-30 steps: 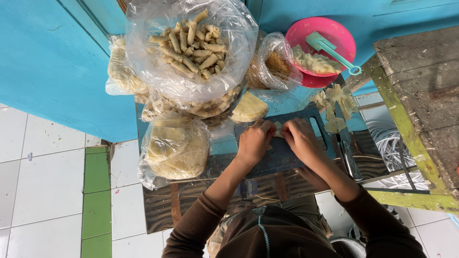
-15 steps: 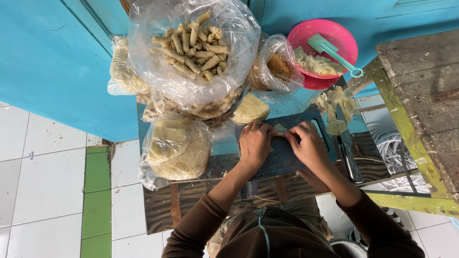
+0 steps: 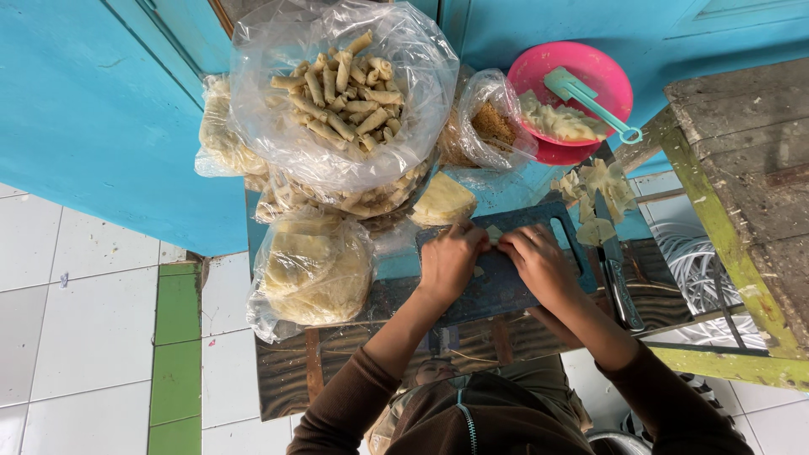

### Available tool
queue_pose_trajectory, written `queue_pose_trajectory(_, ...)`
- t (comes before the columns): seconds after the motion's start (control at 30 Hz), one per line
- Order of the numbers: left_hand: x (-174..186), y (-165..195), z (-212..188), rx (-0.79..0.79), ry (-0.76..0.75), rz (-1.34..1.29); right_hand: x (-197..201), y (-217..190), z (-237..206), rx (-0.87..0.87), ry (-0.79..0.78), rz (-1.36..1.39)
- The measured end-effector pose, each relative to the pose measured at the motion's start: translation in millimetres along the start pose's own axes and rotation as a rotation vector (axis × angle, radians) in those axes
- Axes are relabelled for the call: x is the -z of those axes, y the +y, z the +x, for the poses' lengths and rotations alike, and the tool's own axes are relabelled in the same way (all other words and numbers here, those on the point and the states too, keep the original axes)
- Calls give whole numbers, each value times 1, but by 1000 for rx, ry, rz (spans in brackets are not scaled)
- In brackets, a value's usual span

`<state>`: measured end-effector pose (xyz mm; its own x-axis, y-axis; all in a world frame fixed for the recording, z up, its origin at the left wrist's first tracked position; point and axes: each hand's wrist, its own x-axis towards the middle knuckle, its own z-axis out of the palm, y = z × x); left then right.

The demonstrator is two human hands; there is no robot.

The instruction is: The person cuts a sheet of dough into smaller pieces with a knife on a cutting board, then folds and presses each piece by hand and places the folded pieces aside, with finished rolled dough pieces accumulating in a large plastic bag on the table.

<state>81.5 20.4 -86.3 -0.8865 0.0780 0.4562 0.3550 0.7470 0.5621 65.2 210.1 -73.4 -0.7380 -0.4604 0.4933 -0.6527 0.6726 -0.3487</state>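
Note:
My left hand (image 3: pixel 449 263) and my right hand (image 3: pixel 539 264) rest side by side on a dark blue cutting board (image 3: pixel 563 227), fingers curled over a small pale dough wrapper (image 3: pixel 493 233) that peeks out between them. A stack of pale wrappers (image 3: pixel 444 200) lies just beyond my left hand. Beyond my right hand, folded dough pieces (image 3: pixel 600 190) sit beside a knife (image 3: pixel 617 271) at the board's right edge.
A large clear bag of rolled snacks (image 3: pixel 341 93) stands at the back, a bag of flat wrappers (image 3: pixel 316 270) at the left. A pink bowl (image 3: pixel 581 72) holds filling and a teal spoon (image 3: pixel 586 94). A worn wooden table (image 3: pixel 742 185) stands at the right.
Both hands have stayed on the board, shifting slightly while working the wrapper between them. The view has drifted a little.

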Motion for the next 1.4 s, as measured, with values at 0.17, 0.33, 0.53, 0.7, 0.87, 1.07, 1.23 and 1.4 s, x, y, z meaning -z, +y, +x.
queue_pose_trajectory(0.17, 0, 9, 3, 158, -21, -26, -3, 14, 7, -54, -117, -6)
queue_pose_trajectory(0.33, 9, 15, 6, 308, -69, -106, 11, 23, 25, -386, -313, 286)
queue_pose_trajectory(0.53, 13, 20, 9, 331, -43, -94, 27, -13, 14, 138, -280, -289)
queue_pose_trajectory(0.7, 18, 20, 9, 378, 55, -236, 26, -19, 24, 166, -278, -466)
queue_pose_trajectory(0.87, 25, 19, 11, 392, 144, -285, 24, -4, 36, 55, -274, -195)
queue_pose_trajectory(1.07, 24, 18, 8, 509, 263, -456, 25, -7, 47, 87, -114, 30)
queue_pose_trajectory(1.23, 16, 5, 8, 544, 579, -448, 46, -29, 82, 96, 323, 161)
queue_pose_trajectory(1.4, -1, -14, 12, 586, 669, -404, 53, -72, 162, 215, 615, 507)
